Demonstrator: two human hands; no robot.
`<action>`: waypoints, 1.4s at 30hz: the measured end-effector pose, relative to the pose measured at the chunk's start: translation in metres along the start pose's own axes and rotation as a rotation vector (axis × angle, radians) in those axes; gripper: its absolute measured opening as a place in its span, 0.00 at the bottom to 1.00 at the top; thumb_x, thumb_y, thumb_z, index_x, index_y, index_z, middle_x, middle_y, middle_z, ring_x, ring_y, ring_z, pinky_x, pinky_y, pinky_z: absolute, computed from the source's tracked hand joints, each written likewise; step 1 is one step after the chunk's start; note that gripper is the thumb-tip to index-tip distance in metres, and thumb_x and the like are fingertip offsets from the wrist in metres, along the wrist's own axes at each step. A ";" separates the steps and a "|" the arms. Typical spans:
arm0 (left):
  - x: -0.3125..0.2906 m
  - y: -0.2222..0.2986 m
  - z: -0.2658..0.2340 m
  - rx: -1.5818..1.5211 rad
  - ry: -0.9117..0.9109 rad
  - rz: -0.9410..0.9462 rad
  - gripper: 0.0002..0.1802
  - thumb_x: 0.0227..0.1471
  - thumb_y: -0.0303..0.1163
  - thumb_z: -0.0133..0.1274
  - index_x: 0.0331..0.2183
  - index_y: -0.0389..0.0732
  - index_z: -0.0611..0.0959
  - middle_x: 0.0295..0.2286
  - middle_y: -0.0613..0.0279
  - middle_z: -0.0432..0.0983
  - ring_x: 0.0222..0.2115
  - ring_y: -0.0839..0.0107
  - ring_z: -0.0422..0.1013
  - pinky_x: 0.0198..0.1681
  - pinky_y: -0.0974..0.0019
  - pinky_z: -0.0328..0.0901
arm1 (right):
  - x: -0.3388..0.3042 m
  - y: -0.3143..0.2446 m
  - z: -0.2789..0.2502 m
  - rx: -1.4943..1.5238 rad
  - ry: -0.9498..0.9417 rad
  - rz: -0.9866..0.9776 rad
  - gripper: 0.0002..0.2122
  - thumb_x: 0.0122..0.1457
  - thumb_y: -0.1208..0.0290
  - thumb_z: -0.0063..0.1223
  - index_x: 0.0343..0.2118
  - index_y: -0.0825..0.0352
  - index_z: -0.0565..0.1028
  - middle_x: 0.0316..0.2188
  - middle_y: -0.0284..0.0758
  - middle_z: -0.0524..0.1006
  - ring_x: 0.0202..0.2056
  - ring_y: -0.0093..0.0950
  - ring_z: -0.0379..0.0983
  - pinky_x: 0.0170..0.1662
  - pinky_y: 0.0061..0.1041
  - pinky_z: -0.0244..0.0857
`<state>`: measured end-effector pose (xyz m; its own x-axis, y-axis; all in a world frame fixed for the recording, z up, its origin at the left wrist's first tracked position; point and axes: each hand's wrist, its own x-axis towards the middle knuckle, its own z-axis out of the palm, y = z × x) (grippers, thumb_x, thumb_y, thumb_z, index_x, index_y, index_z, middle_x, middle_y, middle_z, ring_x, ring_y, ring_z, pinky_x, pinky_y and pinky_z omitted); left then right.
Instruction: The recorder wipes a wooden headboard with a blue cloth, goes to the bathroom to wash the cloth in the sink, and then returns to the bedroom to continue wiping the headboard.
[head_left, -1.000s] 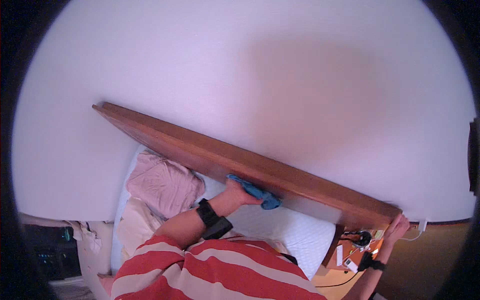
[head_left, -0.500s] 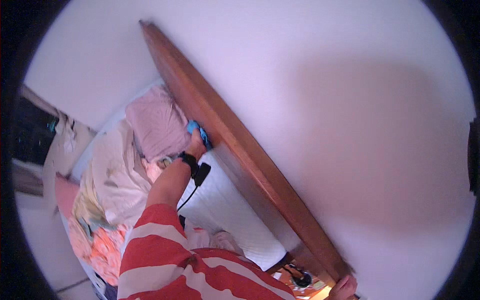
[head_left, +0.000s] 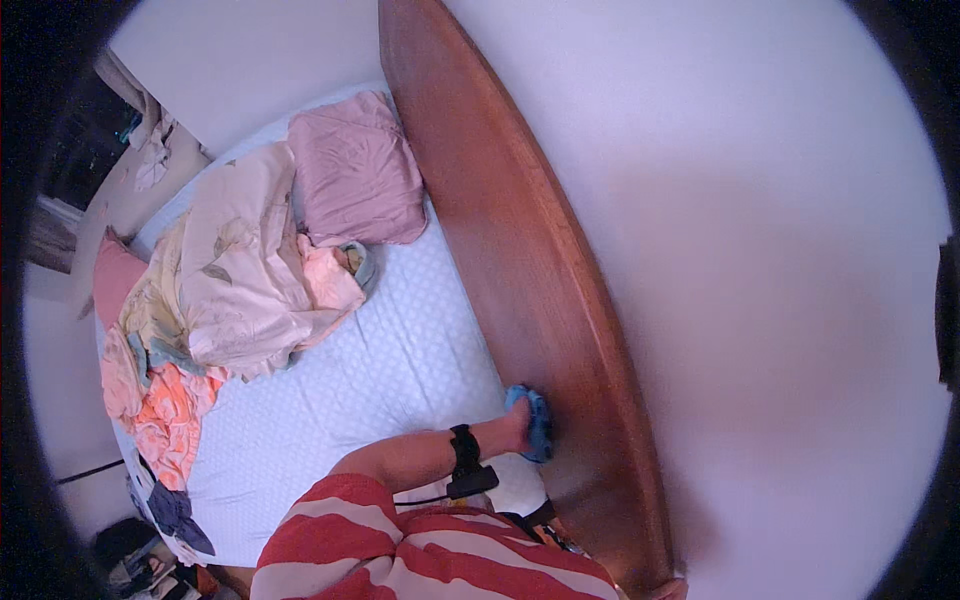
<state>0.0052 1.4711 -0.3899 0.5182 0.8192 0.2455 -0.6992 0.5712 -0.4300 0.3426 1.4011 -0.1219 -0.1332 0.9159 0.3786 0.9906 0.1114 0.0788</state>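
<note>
My left hand [head_left: 517, 425] presses a blue cloth [head_left: 541, 425] against the front face of the brown wooden headboard [head_left: 490, 200], low and near its closer end. The fingers are mostly hidden by the cloth. A black band with a small box and cable [head_left: 468, 468] sits on that wrist. At the lower edge of the view, my right hand [head_left: 672, 590] is closed on the near end of the headboard's top rail; much of it is cut off.
Beside the headboard stretches a bed with a pale blue quilted sheet [head_left: 400, 350]. On it lie a mauve pillow [head_left: 360, 170], a cream bundled quilt [head_left: 240, 260] and orange bedding [head_left: 175, 420]. A white wall [head_left: 780, 300] rises behind the headboard. Dark items [head_left: 135, 550] stand past the bed's corner.
My left hand has moved the blue cloth down along the headboard, from beside the mauve pillow toward the near end. The view has shifted, showing more of the bed. My right hand stays at the rail's end.
</note>
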 end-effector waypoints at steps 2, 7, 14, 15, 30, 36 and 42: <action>0.034 -0.018 0.093 0.216 0.492 0.103 0.31 0.49 0.58 0.28 0.34 0.43 0.73 0.29 0.62 0.71 0.30 0.63 0.66 0.36 0.56 0.61 | -0.009 0.003 0.001 0.024 -0.002 0.047 0.15 0.55 0.66 0.34 0.22 0.71 0.71 0.22 0.45 0.70 0.25 0.43 0.64 0.30 0.36 0.59; 0.020 0.066 0.241 1.310 0.967 1.035 0.25 0.49 0.37 0.39 0.50 0.43 0.58 0.43 0.58 0.60 0.41 0.63 0.59 0.45 0.64 0.56 | -0.015 0.002 -0.001 0.042 -0.058 0.092 0.16 0.56 0.67 0.32 0.26 0.74 0.72 0.26 0.48 0.71 0.29 0.47 0.65 0.33 0.38 0.59; -0.003 0.098 0.116 1.240 0.937 0.862 0.23 0.53 0.42 0.35 0.47 0.39 0.59 0.44 0.59 0.58 0.43 0.68 0.56 0.46 0.64 0.54 | 0.000 -0.018 -0.012 -0.055 -0.057 0.188 0.16 0.55 0.67 0.33 0.24 0.72 0.72 0.23 0.47 0.71 0.26 0.45 0.67 0.30 0.39 0.59; -0.005 0.056 0.077 1.207 1.085 0.596 0.22 0.54 0.44 0.34 0.45 0.39 0.61 0.43 0.61 0.60 0.43 0.70 0.56 0.47 0.62 0.53 | -0.001 -0.023 -0.014 -0.026 0.006 0.171 0.16 0.55 0.67 0.33 0.24 0.72 0.73 0.22 0.47 0.72 0.26 0.45 0.67 0.30 0.38 0.60; 0.009 -0.036 0.221 1.087 0.449 0.527 0.14 0.49 0.29 0.41 0.41 0.43 0.67 0.37 0.63 0.66 0.39 0.68 0.64 0.44 0.61 0.59 | 0.005 -0.040 -0.019 -0.055 0.174 0.221 0.17 0.51 0.59 0.41 0.15 0.64 0.74 0.16 0.41 0.72 0.20 0.41 0.68 0.26 0.36 0.62; -0.047 -0.033 0.186 1.067 0.645 0.287 0.23 0.49 0.31 0.43 0.49 0.42 0.60 0.45 0.61 0.62 0.45 0.68 0.61 0.48 0.63 0.57 | 0.011 -0.040 -0.011 -0.125 0.117 0.313 0.19 0.50 0.53 0.38 0.16 0.63 0.75 0.17 0.41 0.72 0.21 0.41 0.69 0.26 0.36 0.63; -0.185 -0.060 0.114 1.009 0.823 -0.030 0.28 0.46 0.36 0.48 0.49 0.41 0.61 0.45 0.62 0.63 0.45 0.67 0.62 0.48 0.62 0.57 | 0.011 -0.038 -0.008 -0.144 0.122 0.328 0.21 0.50 0.51 0.37 0.16 0.63 0.75 0.17 0.41 0.72 0.22 0.41 0.70 0.25 0.35 0.63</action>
<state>-0.1048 1.2916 -0.3107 0.4366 0.7397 -0.5121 -0.5554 0.6694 0.4934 0.3036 1.4034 -0.1131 0.1794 0.8405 0.5113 0.9680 -0.2436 0.0608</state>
